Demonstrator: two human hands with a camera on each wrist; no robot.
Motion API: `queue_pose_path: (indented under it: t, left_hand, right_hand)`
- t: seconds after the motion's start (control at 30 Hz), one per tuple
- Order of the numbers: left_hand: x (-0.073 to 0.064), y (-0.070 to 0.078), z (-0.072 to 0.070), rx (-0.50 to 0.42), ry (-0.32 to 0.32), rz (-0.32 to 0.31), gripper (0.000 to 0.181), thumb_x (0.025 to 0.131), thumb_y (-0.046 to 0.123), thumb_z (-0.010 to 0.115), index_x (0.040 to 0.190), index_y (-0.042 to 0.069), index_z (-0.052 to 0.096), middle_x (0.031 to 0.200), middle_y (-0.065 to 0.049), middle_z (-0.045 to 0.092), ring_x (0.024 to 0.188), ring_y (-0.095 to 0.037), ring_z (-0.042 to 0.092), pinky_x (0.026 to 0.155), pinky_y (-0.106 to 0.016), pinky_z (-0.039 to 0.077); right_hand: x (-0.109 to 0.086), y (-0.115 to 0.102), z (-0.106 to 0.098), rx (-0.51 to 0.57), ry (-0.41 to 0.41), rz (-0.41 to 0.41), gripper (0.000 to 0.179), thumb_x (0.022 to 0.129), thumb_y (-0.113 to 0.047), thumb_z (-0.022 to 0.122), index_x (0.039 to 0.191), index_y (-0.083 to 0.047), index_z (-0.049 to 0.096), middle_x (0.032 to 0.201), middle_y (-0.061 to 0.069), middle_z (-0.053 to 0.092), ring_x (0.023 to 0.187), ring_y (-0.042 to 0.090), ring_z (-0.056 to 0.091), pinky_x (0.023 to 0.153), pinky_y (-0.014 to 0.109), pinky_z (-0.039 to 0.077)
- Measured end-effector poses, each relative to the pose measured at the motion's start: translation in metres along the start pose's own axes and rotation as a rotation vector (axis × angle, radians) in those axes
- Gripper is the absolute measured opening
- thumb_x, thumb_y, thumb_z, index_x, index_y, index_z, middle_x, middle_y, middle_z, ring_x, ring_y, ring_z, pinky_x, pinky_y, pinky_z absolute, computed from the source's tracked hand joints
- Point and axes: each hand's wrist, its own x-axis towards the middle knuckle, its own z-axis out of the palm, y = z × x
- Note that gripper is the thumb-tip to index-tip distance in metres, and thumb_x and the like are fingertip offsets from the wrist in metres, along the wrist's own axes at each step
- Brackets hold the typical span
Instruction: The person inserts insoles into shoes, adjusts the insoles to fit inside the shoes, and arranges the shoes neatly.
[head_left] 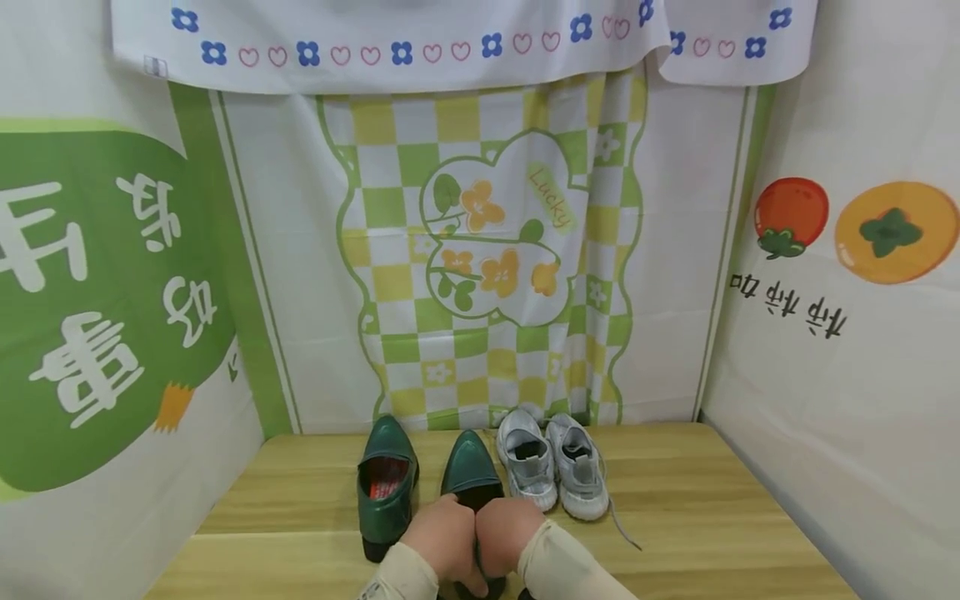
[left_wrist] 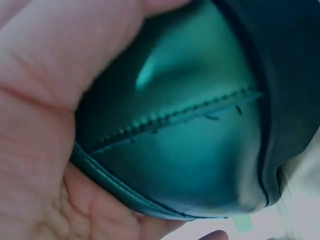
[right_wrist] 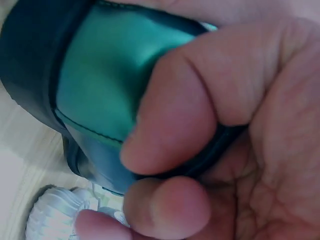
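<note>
Both of my hands are at the heel end of a green pointed loafer (head_left: 471, 463), whose toe points away from me in the head view. My left hand (head_left: 444, 537) grips one side of the heel; in the left wrist view the stitched green heel (left_wrist: 200, 145) shows beside the palm. Against it from the right, my right hand (head_left: 508, 531) pinches the rim of the heel between thumb and curled fingers. The hands cover much of the shoe's opening in the head view. A matching green loafer (head_left: 388, 446) with a red insole stands to the left.
A pair of grey-white sneakers stands to the right: one sneaker (head_left: 527, 467) close to the held loafer, the other sneaker (head_left: 581, 479) trailing a loose lace (head_left: 624, 529). All sit on a wood-grain tabletop (head_left: 697, 508), with a patterned cloth (head_left: 420, 350) hanging behind and printed cloth walls at both sides.
</note>
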Motion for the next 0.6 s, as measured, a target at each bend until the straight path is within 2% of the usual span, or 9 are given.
queue_pose_path:
  t: [0.1,0.23,0.3,0.4,0.47,0.6]
  left_hand:
    - [-0.005,-0.001,0.0,0.008,0.018,0.007,0.043,0.056,0.047,0.103,0.078,0.018,0.08,0.072,0.004,0.072,0.085,-0.022,0.068,0.071,-0.041,0.063]
    - [-0.006,0.002,0.001,0.011,0.019,0.026,0.041,0.056,0.045,0.103,0.075,0.019,0.078,0.07,0.003,0.071,0.069,-0.019,0.066,0.062,-0.039,0.061]
    - [-0.007,0.003,0.001,0.014,0.022,0.029,0.041,0.056,0.045,0.103,0.075,0.019,0.078,0.07,0.003,0.071,0.067,-0.019,0.065,0.061,-0.039,0.061]
    - [-0.008,0.003,0.003,0.037,0.039,0.026,0.042,0.056,0.047,0.102,0.079,0.02,0.08,0.076,0.003,0.072,0.076,-0.019,0.064,0.063,-0.042,0.06]
    - [-0.007,0.003,0.004,0.045,0.051,0.031,0.043,0.057,0.048,0.101,0.085,0.021,0.082,0.088,0.002,0.075,0.088,-0.022,0.064,0.069,-0.046,0.061]
    - [-0.006,0.0,0.007,0.028,0.046,0.036,0.038,0.058,0.047,0.1,0.082,0.022,0.082,0.088,0.003,0.076,0.104,-0.027,0.066,0.076,-0.047,0.062]
  right_hand:
    - [-0.001,-0.002,0.006,0.044,0.029,-0.009,0.01,0.083,-0.025,0.083,0.078,-0.019,0.076,0.078,-0.002,0.07,0.065,0.016,0.064,0.064,0.038,0.059]
    - [-0.003,0.001,0.011,0.11,0.02,-0.013,0.009,0.086,-0.022,0.082,0.08,-0.019,0.076,0.08,-0.002,0.069,0.064,0.017,0.06,0.062,0.039,0.057]
    - [-0.004,0.002,0.013,0.131,0.019,-0.017,0.007,0.086,-0.022,0.081,0.082,-0.018,0.076,0.081,-0.002,0.07,0.065,0.017,0.061,0.063,0.04,0.058]
    - [-0.005,0.003,0.014,0.126,0.039,-0.026,0.009,0.086,-0.023,0.081,0.09,-0.016,0.078,0.09,0.001,0.071,0.07,0.02,0.066,0.066,0.043,0.061]
    - [-0.005,0.003,0.015,0.124,0.046,-0.032,0.013,0.088,-0.024,0.081,0.097,-0.015,0.079,0.098,0.002,0.071,0.074,0.021,0.068,0.068,0.044,0.062]
    - [-0.003,0.004,0.016,0.159,0.028,-0.036,0.005,0.089,-0.021,0.078,0.091,-0.016,0.078,0.093,0.0,0.071,0.072,0.02,0.067,0.068,0.043,0.061]
